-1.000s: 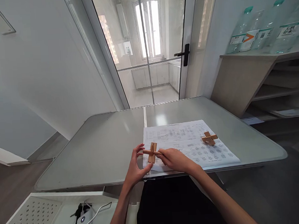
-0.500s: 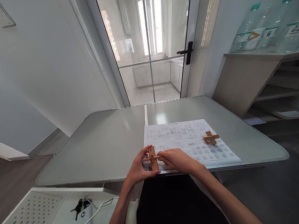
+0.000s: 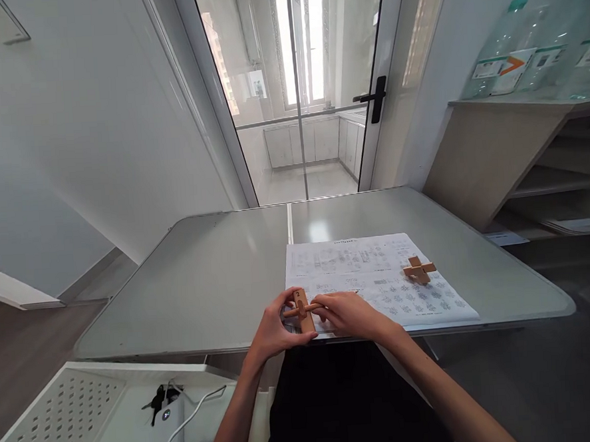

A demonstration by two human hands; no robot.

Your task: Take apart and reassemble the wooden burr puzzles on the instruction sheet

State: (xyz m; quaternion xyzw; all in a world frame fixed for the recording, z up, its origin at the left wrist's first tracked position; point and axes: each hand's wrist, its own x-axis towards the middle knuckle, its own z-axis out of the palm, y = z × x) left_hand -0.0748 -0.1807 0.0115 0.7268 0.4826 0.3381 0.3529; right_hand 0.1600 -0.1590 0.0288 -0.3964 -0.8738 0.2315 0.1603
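From where I stand, the left hand [image 3: 274, 329] grasps a flat brown wooden block marked 2 [image 3: 306, 322] between thumb and fingers; the right hand [image 3: 353, 312] pinches the slim brown wooden bar [image 3: 313, 306] crossing it, near the close-left corner of a printed white paper sheet [image 3: 347, 258]. A brown wooden cross-shaped assembly [image 3: 420, 271] rests on the sheet's right side.

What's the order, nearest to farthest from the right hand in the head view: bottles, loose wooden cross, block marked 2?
1. Block marked 2: just left.
2. Wooden cross: right, on the paper.
3. Bottles: far right, atop the shelf unit.
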